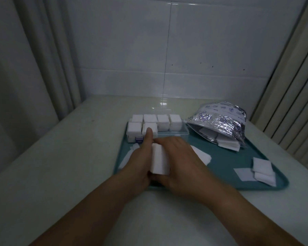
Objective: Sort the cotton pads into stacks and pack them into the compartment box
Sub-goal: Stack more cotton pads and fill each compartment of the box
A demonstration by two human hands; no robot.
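The picture is dim and bluish-grey, with faint glare on the tiled wall (167,102) at centre, shine on the foil bag (219,119) at right, soft blur throughout, and wide-angle bending along both side edges.

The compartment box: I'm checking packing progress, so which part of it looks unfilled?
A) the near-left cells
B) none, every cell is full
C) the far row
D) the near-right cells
D: in the compartment box white stacks fill the far row and the two near-left cells, while the near-right part shows only clear plastic; both hands, left hand and right hand, grip another stack of cotton pads over the teal tray.
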